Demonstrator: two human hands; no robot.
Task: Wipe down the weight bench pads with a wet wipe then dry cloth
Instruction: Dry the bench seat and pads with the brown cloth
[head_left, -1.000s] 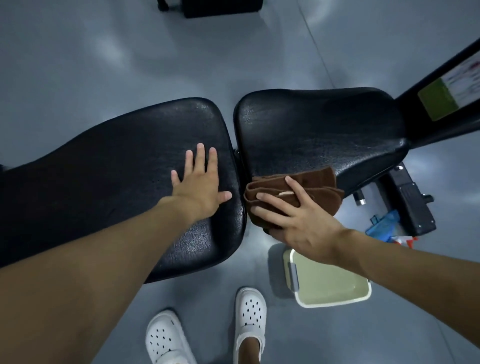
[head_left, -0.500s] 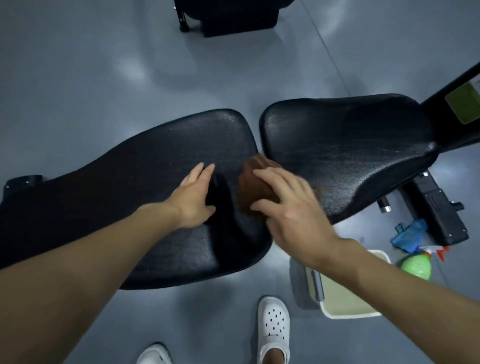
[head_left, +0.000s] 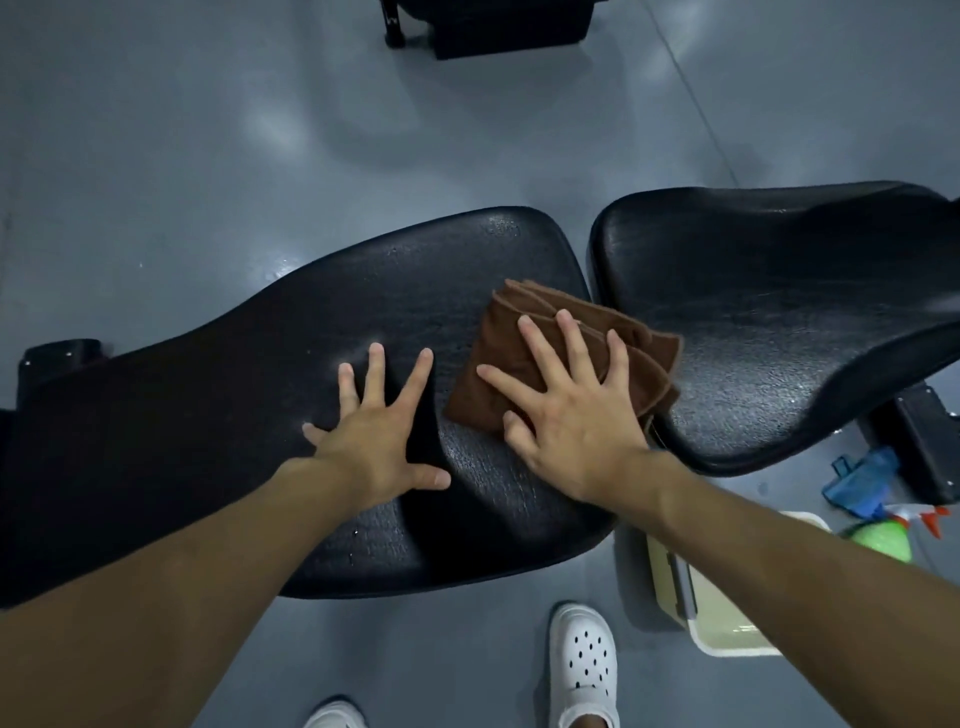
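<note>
At frame centre, right hand (head_left: 563, 415), fingers spread flat, presses folded brown cloth (head_left: 498, 358) onto long black textured bench pad (head_left: 260, 374); left hand (head_left: 371, 441) rests splayed beside it.

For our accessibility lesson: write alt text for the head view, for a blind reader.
A right hand presses a folded brown cloth onto the long black bench pad; the left hand rests flat beside it. A second pad sits to the right.

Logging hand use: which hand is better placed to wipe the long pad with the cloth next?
Right. The right hand lies flat on the brown cloth atop the long pad; the left hand rests bare on the pad.
</note>
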